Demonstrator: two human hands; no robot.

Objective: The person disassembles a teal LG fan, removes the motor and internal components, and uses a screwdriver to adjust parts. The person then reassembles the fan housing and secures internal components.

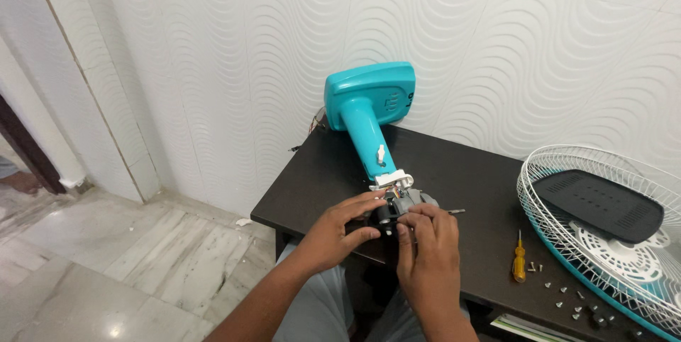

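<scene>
A teal fan stand [367,104] lies on its side on the dark table [461,172], its square base toward the wall. At its near end sits a grey motor [406,201] with a white bracket and a thin shaft sticking out to the right. My left hand [340,232] grips the black part of the motor from the left. My right hand [425,246] pinches the motor's near side with its fingertips. Both hands hide the motor's front.
A yellow-handled screwdriver [519,262] lies right of my hands, with several loose screws [567,296] beside it. A white wire fan guard [603,221] holding a dark cover plate rests at the table's right end. The marble floor lies to the left.
</scene>
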